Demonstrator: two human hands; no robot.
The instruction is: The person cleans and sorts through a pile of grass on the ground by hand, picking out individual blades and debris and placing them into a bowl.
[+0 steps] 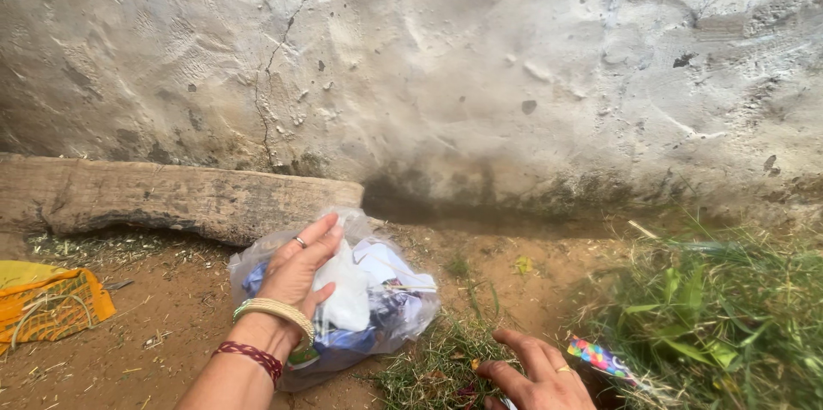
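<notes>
A clear plastic bag [390, 294] stuffed with white and blue wrappers lies on the bare dirt in front of a rough plastered wall. My left hand [300, 269], with a ring, a pale bangle and a dark red thread band on the wrist, rests flat on top of the bag with fingers stretched out. My right hand [531, 371], also ringed, presses down into a tuft of cut grass [429, 367] at the bottom edge. A small multicoloured wrapper [600, 359] lies just right of that hand.
A weathered wooden log [171, 196] lies along the wall base at left. An orange and yellow sack [47, 303] sits at the left edge. A pile of green grass [720, 316] fills the right side. The wall [471, 59] is cracked.
</notes>
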